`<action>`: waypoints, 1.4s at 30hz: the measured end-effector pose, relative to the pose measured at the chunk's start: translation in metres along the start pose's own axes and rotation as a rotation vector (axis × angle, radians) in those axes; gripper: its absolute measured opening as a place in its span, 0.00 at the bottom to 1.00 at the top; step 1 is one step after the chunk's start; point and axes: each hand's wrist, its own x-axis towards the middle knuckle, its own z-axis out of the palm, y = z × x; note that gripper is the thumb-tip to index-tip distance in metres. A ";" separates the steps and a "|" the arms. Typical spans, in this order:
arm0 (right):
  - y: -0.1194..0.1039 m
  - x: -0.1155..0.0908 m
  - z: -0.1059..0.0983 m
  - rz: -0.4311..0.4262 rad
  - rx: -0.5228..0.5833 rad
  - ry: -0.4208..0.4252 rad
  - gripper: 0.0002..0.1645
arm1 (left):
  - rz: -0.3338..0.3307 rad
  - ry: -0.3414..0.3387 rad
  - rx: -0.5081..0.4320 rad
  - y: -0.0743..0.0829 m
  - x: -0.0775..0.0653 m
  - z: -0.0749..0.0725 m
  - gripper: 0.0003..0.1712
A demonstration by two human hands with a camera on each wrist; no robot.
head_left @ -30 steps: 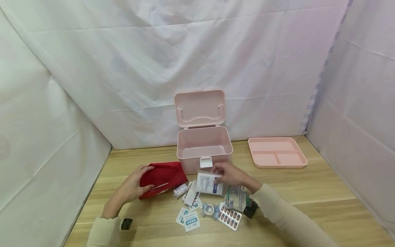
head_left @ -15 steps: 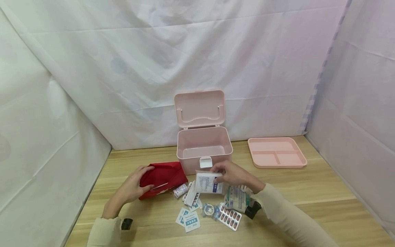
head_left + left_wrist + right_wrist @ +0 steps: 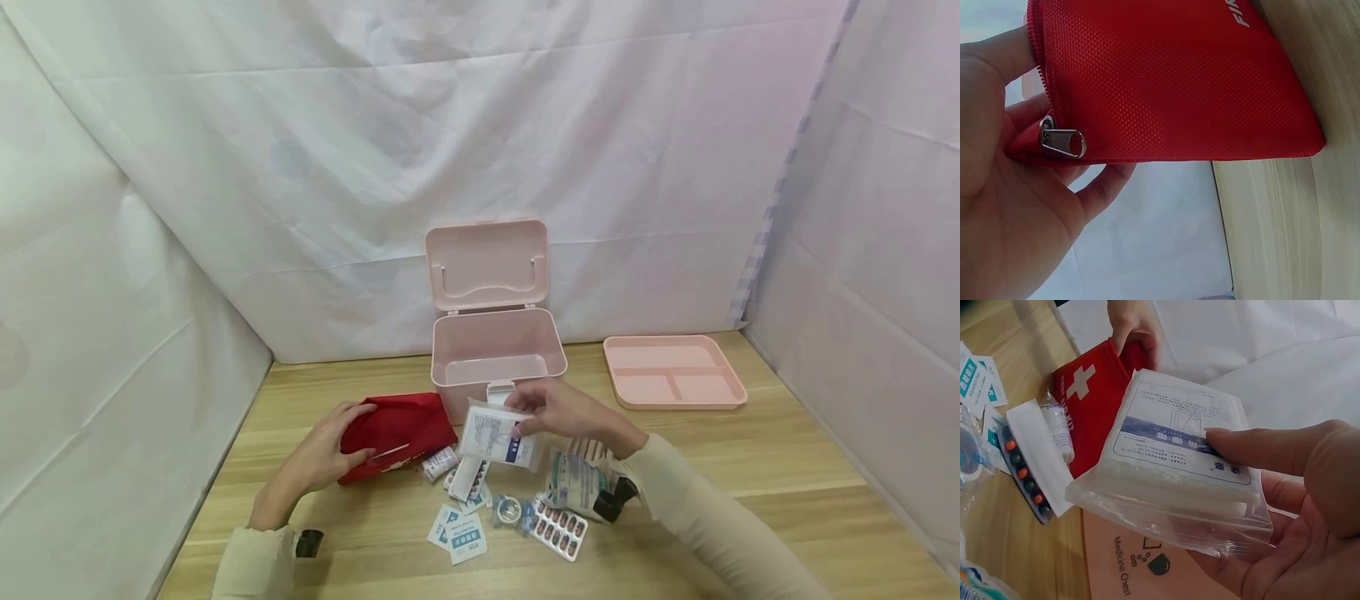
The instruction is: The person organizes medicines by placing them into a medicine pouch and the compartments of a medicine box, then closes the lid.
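My left hand [image 3: 324,450] grips one end of a red zippered first-aid pouch [image 3: 1172,87], thumb and fingers around its unzipped mouth. A thin white item shows in that mouth in the head view. My right hand [image 3: 566,414] pinches a triangular bandage packet [image 3: 1175,431] in a clear plastic bag, thumb on its printed face and fingers beneath. The packet is held tilted in front of the pink medicine chest [image 3: 465,396], whose lid stands up. Beside the pouch lies a wrapped bandage roll [image 3: 439,463], near a white strip [image 3: 467,478] over a capsule blister.
A pink divided tray [image 3: 675,372] lies right of the chest. Nearer the front are alcohol pad sachets [image 3: 467,537], a tape roll [image 3: 508,510] in clear wrap, a capsule blister pack [image 3: 558,529] and a bagged packet [image 3: 576,482]. White cloth [image 3: 345,167] hangs behind.
My right hand has lifted the bandage packet slightly up and toward the chest, turning it. The white strip, earlier partly raised against the packet, now lies lower. My left hand and the pouch stay put.
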 end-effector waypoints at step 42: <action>-0.074 0.093 0.047 -0.134 0.108 0.191 0.15 | 0.001 0.003 -0.016 -0.001 0.003 0.000 0.37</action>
